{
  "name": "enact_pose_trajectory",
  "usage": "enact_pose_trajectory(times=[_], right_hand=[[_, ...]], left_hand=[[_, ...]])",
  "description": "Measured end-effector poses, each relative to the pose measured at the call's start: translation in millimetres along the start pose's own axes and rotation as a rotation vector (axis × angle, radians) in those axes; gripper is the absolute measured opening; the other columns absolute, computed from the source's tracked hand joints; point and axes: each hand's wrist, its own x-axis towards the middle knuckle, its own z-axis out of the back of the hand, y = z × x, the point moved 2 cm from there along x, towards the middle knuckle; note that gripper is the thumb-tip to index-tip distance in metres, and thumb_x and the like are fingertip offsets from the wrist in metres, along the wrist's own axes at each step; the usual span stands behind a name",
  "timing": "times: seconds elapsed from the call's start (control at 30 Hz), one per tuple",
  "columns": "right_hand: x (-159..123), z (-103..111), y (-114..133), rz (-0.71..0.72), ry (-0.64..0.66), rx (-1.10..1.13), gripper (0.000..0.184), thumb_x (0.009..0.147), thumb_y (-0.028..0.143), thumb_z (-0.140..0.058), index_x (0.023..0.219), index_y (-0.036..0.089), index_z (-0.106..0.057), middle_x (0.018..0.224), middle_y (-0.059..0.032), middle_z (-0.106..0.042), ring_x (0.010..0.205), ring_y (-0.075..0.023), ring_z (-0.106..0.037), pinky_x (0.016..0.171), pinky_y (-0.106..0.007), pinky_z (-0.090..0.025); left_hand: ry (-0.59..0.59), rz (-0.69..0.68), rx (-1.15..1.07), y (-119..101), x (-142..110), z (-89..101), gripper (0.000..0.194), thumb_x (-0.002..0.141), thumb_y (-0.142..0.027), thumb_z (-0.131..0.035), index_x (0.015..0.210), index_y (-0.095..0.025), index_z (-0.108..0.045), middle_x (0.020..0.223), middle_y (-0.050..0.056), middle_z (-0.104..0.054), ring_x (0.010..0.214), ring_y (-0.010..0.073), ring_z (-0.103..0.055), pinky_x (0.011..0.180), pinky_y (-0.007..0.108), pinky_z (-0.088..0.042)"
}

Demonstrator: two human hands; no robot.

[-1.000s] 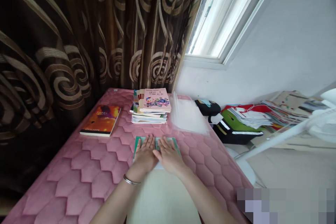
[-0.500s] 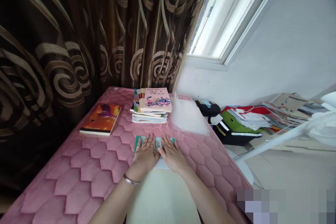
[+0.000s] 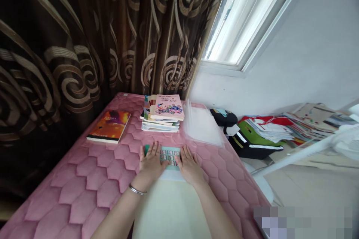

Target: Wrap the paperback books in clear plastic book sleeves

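A green book point(image 3: 169, 153) with rows of small pictures on its cover lies on the pink quilted surface in front of me. My left hand point(image 3: 152, 164) rests flat on its left side, fingers stretched out, with a silver bangle on the wrist. On the book's right side lies my right hand point(image 3: 191, 165), also flat with extended fingers. A pale, translucent sheet point(image 3: 171, 205) reaches from the book toward me between my forearms. Both palms hide parts of the cover.
An orange and purple book point(image 3: 109, 127) lies at the left. Behind the green book stands a stack of books point(image 3: 168, 110), beside clear plastic sheets point(image 3: 203, 125). A green and black bag point(image 3: 252, 140), papers point(image 3: 269, 129) and a white fan point(image 3: 308, 153) are at the right.
My hands have slid apart, from the middle of the cover toward its two sides. More of the small pictures shows between them.
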Motion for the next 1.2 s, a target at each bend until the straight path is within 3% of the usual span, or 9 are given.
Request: enact_pose_trajectory(times=[0.2, 0.27, 0.33, 0.4, 0.5, 0.63, 0.83, 1.0, 1.2], right_hand=[[0, -2, 1, -0.015, 0.023, -0.013, 0.066, 0.099, 0.047, -0.013, 0.151, 0.007, -0.019, 0.159, -0.0092, -0.012, 0.147, -0.0185, -0.009, 0.118, -0.039, -0.010], [0, -2, 1, -0.011, 0.011, -0.016, 0.066, 0.099, 0.047, -0.013, 0.150, 0.007, -0.020, 0.159, -0.0099, -0.013, 0.147, -0.0189, -0.010, 0.118, -0.039, -0.010], [1, -2, 1, -0.004, -0.007, -0.016, 0.065, 0.099, 0.047, -0.014, 0.150, 0.007, -0.021, 0.158, -0.0106, -0.014, 0.147, -0.0193, -0.011, 0.118, -0.040, -0.009], [1, -2, 1, 0.005, -0.018, -0.018, 0.064, 0.099, 0.045, -0.016, 0.150, 0.006, -0.023, 0.158, -0.0117, -0.015, 0.147, -0.0197, -0.012, 0.118, -0.041, -0.009], [1, -2, 0, 0.019, -0.024, -0.029, 0.063, 0.099, 0.044, -0.018, 0.149, 0.006, -0.024, 0.158, -0.0126, -0.016, 0.147, -0.0207, -0.012, 0.118, -0.042, -0.010], [2, -5, 0, 0.016, -0.029, -0.048, 0.065, 0.099, 0.046, -0.016, 0.150, 0.006, -0.023, 0.158, -0.0128, -0.015, 0.147, -0.0208, -0.012, 0.118, -0.041, -0.012], [2, -5, -1, 0.035, -0.037, -0.069, 0.067, 0.099, 0.048, -0.015, 0.150, 0.004, -0.022, 0.158, -0.0143, -0.015, 0.147, -0.0225, -0.012, 0.117, -0.043, -0.013], [1, 14, 9, 0.038, 0.036, -0.021, 0.070, 0.098, 0.050, -0.014, 0.149, 0.003, -0.025, 0.157, -0.0176, -0.014, 0.147, -0.0257, -0.009, 0.117, -0.046, -0.012], [-3, 25, 48, 0.297, 0.121, 0.183, 0.070, 0.097, 0.054, -0.009, 0.151, 0.011, -0.021, 0.157, -0.0113, -0.018, 0.147, -0.0202, -0.007, 0.118, -0.048, -0.001]], left_hand=[[0.000, 0.278, 0.210, 32, -11, 36.9, 0.063, 0.091, -0.053, -0.035, 0.145, -0.021, -0.039, 0.156, 0.011, -0.028, 0.145, 0.0362, -0.013, 0.110, 0.069, 0.005], [-0.061, 0.311, 0.275, 24, -15, 48.1, 0.053, 0.093, -0.041, -0.038, 0.140, -0.019, -0.046, 0.154, 0.013, -0.031, 0.146, 0.0361, -0.012, 0.110, 0.069, 0.007], [-0.142, 0.249, 0.298, 5, -16, 51.7, 0.051, 0.094, -0.034, -0.037, 0.142, -0.016, -0.044, 0.154, 0.013, -0.031, 0.146, 0.0334, -0.012, 0.111, 0.068, 0.008], [-0.153, 0.079, 0.214, -20, -14, 44.4, 0.055, 0.095, -0.037, -0.032, 0.146, -0.016, -0.036, 0.155, 0.011, -0.031, 0.146, 0.0298, -0.016, 0.114, 0.063, 0.005], [-0.044, -0.098, 0.090, -43, -9, 21.8, 0.058, 0.095, -0.039, -0.028, 0.148, -0.014, -0.031, 0.156, 0.009, -0.028, 0.146, 0.0250, -0.017, 0.118, 0.055, -0.003], [-0.009, -0.081, -0.009, -42, -4, 3.0, 0.063, 0.094, -0.042, -0.027, 0.149, -0.013, -0.025, 0.158, 0.007, -0.017, 0.146, 0.0221, -0.016, 0.118, 0.054, -0.006], [0.003, -0.071, -0.005, -36, -2, 3.1, 0.065, 0.092, -0.044, -0.026, 0.150, -0.014, -0.024, 0.158, 0.006, -0.018, 0.147, 0.0230, -0.015, 0.118, 0.054, -0.007], [-0.007, -0.086, -0.010, -36, 1, -2.0, 0.066, 0.091, -0.044, -0.026, 0.150, -0.013, -0.023, 0.159, 0.006, -0.015, 0.147, 0.0233, -0.014, 0.118, 0.056, -0.005], [0.040, -0.131, 0.075, -33, 3, -9.6, 0.069, 0.088, -0.040, -0.038, 0.151, -0.019, -0.020, 0.159, 0.006, -0.014, 0.147, 0.0290, -0.010, 0.116, 0.060, -0.003]])
